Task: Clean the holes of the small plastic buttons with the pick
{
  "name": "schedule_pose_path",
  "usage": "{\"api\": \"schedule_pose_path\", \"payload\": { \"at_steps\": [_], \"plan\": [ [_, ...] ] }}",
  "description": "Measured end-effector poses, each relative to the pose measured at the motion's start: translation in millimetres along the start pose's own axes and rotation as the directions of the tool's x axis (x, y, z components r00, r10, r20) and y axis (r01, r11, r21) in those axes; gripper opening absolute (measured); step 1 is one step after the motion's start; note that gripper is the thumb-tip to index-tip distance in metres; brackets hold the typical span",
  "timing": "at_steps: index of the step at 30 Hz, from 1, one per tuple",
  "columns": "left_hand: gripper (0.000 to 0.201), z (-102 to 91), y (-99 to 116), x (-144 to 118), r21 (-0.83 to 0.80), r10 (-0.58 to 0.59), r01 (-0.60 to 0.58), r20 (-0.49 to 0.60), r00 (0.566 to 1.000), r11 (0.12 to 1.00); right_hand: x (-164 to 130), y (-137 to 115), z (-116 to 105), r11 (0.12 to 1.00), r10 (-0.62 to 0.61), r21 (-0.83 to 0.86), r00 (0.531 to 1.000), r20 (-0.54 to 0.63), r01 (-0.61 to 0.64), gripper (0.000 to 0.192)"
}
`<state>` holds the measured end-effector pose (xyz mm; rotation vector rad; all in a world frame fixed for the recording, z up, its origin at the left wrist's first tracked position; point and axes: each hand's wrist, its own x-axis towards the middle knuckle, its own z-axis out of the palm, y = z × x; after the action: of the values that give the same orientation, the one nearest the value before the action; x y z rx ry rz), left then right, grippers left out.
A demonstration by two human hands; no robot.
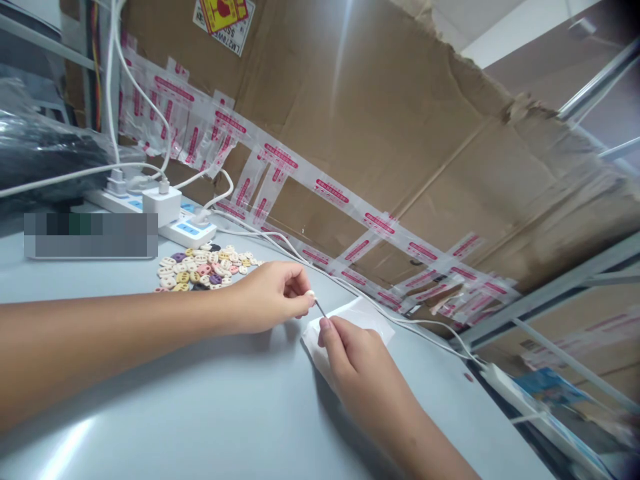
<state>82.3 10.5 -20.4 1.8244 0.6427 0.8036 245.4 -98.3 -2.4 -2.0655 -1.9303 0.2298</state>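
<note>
My left hand is closed in a pinch on a small off-white bead at its fingertips. My right hand grips a thin dark metal rod, whose far end meets the bead; whether it passes into the bead is too small to tell. Behind my left wrist lies a pile of small flat beads in cream, yellow, pink, purple and black, several with dark hole-like marks. A white plastic bag lies flat on the table, partly hidden under my right hand.
A power strip with a white charger stands at the back left. White cables run along the foot of a taped cardboard sheet. One small reddish piece lies near the right edge of the grey table.
</note>
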Motion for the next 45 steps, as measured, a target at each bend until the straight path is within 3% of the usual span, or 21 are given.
{"api": "schedule_pose_path", "payload": {
  "at_steps": [6, 14, 18, 20, 24, 28, 34, 45],
  "plan": [
    [0.015, -7.3, 2, 0, 0.266, 0.124, -0.11, -0.04, 0.991, 0.958, 0, 2, -3, 0.996, 0.026, 0.09, 0.999, 0.041, -0.03, 0.044],
    [0.011, -9.7, -1, 0, 0.374, 0.2, -0.255, 0.178, 0.963, 0.892, 9, 7, -2, 0.968, -0.003, 0.248, 0.996, -0.092, 0.026, 0.027],
    [0.01, -9.4, 3, -3, 0.36, 0.198, -0.285, 0.261, 0.945, 0.888, 12, 6, 0, 0.939, -0.025, 0.339, 0.997, -0.071, 0.048, 0.028],
    [0.01, -9.1, 5, -4, 0.347, 0.193, -0.27, 0.24, 0.951, 0.898, 14, 7, 1, 0.908, -0.009, 0.418, 0.998, -0.063, 0.035, 0.028],
    [0.014, -6.5, 8, -4, 0.237, 0.103, -0.133, 0.134, 0.986, 0.963, 16, 13, 3, 0.773, 0.105, 0.632, 0.994, -0.039, -0.057, 0.03],
    [0.017, -0.7, 5, -2, 0.053, -0.021, 0.015, 0.112, 0.993, 0.998, 18, 15, 7, 0.614, 0.199, 0.779, 0.98, 0.007, -0.13, 0.039],
    [0.017, 5.2, 0, 0, -0.102, -0.032, 0.041, 0.087, 0.996, 0.994, 16, 7, 8, 0.518, 0.223, 0.832, 0.971, 0.092, -0.197, 0.045],
    [0.015, 3.7, 5, -1, -0.133, -0.001, 0.011, 0.078, 0.997, 0.991, 13, 4, 4, 0.405, 0.158, 0.861, 0.951, 0.266, -0.308, 0.036]
  ]
}}
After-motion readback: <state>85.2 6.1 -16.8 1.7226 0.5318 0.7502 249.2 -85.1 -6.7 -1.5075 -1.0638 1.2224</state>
